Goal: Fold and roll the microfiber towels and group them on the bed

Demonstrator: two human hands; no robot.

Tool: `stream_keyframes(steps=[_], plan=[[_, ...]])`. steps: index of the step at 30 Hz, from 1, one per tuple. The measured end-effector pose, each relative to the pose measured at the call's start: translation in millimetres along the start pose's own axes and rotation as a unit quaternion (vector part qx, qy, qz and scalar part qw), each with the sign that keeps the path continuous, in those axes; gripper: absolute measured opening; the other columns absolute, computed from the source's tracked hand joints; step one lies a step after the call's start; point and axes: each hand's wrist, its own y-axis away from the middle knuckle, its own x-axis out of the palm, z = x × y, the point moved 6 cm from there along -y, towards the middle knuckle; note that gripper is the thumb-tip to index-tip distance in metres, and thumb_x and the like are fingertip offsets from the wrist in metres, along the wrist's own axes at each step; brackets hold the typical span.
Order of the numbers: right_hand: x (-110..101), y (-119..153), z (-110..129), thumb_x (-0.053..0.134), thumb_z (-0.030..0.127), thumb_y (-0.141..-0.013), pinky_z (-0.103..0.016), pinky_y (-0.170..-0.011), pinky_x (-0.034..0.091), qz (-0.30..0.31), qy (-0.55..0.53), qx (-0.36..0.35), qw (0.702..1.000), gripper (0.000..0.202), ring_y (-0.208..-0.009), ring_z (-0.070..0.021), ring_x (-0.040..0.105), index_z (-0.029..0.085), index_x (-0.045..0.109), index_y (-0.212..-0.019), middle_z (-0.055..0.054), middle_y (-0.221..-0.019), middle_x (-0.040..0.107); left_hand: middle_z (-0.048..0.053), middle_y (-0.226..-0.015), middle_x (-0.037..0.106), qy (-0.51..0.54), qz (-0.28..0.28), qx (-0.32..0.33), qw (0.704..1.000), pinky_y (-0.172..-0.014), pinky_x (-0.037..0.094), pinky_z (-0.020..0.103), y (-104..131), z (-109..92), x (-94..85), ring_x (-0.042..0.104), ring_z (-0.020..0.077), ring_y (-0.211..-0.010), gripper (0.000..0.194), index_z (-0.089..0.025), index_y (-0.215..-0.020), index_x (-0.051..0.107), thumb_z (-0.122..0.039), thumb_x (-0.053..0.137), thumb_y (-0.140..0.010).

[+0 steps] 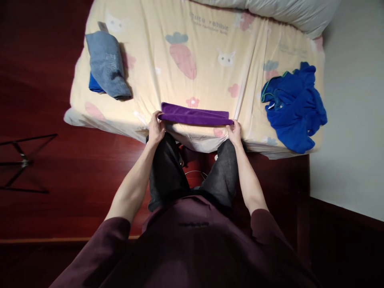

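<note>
A purple cloth, folded into a long narrow strip, lies at the near edge of the bed. My left hand pinches its left end. Its right end is gripped by my right hand. Both hands sit at the mattress edge, just above my knees.
A folded grey cloth rests on a blue one at the bed's left side. A crumpled blue garment lies at the right. A white duvet is at the far end. A black metal stand sits on the red floor, left.
</note>
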Motion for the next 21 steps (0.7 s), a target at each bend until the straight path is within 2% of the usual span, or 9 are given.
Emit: stream_keyframes(steps=[6,11,16,21], plan=[[4.1,1.1,-6.2,0.055,0.074,-0.097,-0.043,-0.091,0.060,-0.006,-0.018,0.024,1.000,0.055,-0.089,-0.0233,0.067,0.020,0.064,-0.106,-0.008,-0.095,0.069,0.012,-0.113,0.071,0.020,-0.026,-0.043,0.999,-0.105,0.057,0.044,-0.4,6.7,-1.6,0.071,0.0264,-0.105,0.033,-0.023,-0.128,0.056,-0.039,0.061,-0.099],[8.2,1.3,-6.2,0.055,0.084,-0.091,-0.039,-0.082,0.060,-0.003,-0.058,0.040,0.998,0.063,-0.077,-0.0212,0.065,0.022,0.060,-0.097,-0.004,-0.083,0.065,0.012,-0.110,0.068,0.012,-0.030,-0.036,0.999,-0.107,0.056,0.047,-3.2,9.2,1.6,0.071,0.0256,-0.102,0.046,-0.020,-0.136,0.053,-0.053,0.056,-0.104],[11.2,1.6,-5.5,0.057,0.087,-0.088,-0.038,-0.081,0.059,0.003,-0.068,0.065,0.996,0.068,-0.080,-0.0216,0.067,0.021,0.061,-0.103,-0.005,-0.084,0.069,0.013,-0.113,0.066,-0.007,-0.024,-0.042,0.999,-0.105,0.057,0.046,-5.1,9.5,5.2,0.069,0.0236,-0.098,0.052,-0.017,-0.143,0.048,-0.053,0.053,-0.106],[8.0,2.5,-1.8,0.061,0.082,-0.089,-0.037,-0.079,0.059,-0.015,-0.043,0.083,0.996,0.065,-0.077,-0.0204,0.067,0.020,0.058,-0.110,-0.003,-0.081,0.069,0.016,-0.132,0.057,-0.010,-0.052,-0.049,0.997,-0.103,0.057,0.042,-6.8,4.3,1.0,0.066,0.0223,-0.104,0.045,-0.018,-0.140,0.051,-0.046,0.055,-0.105]])
